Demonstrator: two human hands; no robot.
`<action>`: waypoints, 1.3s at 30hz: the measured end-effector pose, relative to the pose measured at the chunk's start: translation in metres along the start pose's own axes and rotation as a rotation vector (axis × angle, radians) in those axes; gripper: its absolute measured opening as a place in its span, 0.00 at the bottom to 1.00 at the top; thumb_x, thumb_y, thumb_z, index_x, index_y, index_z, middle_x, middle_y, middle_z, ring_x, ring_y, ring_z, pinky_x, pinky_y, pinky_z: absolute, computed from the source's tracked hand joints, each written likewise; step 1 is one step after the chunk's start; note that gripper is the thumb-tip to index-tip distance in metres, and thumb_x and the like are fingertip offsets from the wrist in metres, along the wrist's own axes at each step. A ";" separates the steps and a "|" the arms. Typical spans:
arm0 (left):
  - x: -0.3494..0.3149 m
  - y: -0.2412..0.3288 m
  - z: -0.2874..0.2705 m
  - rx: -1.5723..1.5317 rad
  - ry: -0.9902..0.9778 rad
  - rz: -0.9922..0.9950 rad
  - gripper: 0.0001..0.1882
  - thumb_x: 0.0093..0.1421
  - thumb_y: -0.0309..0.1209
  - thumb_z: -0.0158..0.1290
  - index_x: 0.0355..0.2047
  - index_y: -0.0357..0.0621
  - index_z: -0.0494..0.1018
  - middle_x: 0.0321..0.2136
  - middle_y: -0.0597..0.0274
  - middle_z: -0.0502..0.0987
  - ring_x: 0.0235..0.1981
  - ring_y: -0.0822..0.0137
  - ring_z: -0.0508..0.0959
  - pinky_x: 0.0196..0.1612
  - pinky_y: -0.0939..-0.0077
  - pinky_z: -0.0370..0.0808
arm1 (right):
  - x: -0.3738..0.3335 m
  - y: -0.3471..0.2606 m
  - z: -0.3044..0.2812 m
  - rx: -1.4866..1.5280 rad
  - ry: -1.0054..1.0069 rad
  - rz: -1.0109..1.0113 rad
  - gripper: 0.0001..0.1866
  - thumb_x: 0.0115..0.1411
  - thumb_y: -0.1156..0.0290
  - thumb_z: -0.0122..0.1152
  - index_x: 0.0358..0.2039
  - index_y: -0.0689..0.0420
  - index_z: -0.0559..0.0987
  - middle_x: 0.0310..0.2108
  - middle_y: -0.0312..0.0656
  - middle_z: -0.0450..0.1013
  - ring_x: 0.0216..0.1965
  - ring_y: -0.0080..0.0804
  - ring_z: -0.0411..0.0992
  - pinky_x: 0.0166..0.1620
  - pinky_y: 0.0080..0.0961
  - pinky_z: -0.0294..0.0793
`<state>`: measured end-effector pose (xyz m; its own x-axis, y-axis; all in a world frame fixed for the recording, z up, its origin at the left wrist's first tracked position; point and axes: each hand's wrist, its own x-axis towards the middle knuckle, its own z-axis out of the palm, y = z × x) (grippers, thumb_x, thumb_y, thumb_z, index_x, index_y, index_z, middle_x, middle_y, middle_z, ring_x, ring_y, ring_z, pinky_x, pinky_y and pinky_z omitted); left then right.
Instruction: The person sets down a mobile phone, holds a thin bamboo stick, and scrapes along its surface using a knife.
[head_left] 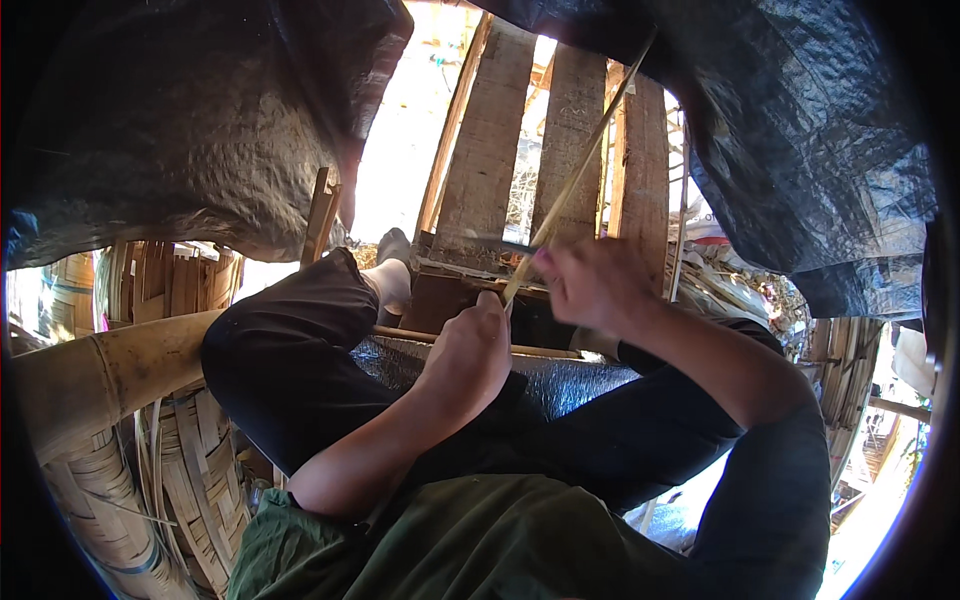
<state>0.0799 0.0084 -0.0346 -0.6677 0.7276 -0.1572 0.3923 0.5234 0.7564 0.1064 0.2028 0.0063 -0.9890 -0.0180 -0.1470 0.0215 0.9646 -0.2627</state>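
A long, thin bamboo strip (580,172) slants up and away to the right from my left hand (468,345). The fingers of that hand are closed round its near end, thumb on top. My right hand (597,284), smeared by motion, is closed on a knife (515,246). The narrow dark blade points left and lies across the strip, just beyond my left thumb. How the edge meets the strip is too blurred to tell, and the knife's handle is hidden in my fingers.
Ahead stands a slatted wooden plank frame (570,130). Dark plastic sheeting (200,110) hangs at left, with more sheeting (820,130) at right. A thick bamboo pole (110,380) runs by my left knee above woven bamboo baskets (185,480). Bamboo scraps (735,285) lie beyond my right knee.
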 end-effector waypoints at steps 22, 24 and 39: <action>0.004 -0.006 -0.001 -0.031 -0.016 -0.004 0.10 0.66 0.25 0.46 0.28 0.32 0.63 0.15 0.40 0.70 0.21 0.38 0.75 0.24 0.50 0.69 | 0.007 0.029 0.005 0.104 0.072 0.005 0.17 0.65 0.62 0.50 0.24 0.56 0.78 0.11 0.46 0.69 0.16 0.43 0.73 0.26 0.42 0.74; 0.004 -0.006 -0.003 -0.035 -0.031 0.006 0.10 0.66 0.26 0.46 0.28 0.32 0.63 0.15 0.39 0.71 0.21 0.38 0.74 0.23 0.50 0.68 | -0.002 0.021 0.018 0.150 0.140 -0.144 0.18 0.65 0.61 0.50 0.23 0.57 0.77 0.11 0.46 0.68 0.16 0.46 0.73 0.26 0.43 0.74; 0.011 0.017 -0.031 -0.497 -0.341 -0.380 0.21 0.72 0.42 0.38 0.28 0.37 0.64 0.11 0.64 0.65 0.08 0.72 0.69 0.13 0.75 0.65 | 0.028 0.057 -0.017 -0.018 0.113 0.153 0.23 0.69 0.57 0.44 0.23 0.57 0.78 0.15 0.48 0.71 0.22 0.45 0.76 0.28 0.40 0.77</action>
<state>0.0602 0.0116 -0.0036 -0.4343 0.6757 -0.5957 -0.2177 0.5630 0.7973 0.0774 0.2614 0.0038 -0.9844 0.1583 -0.0761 0.1718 0.9583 -0.2284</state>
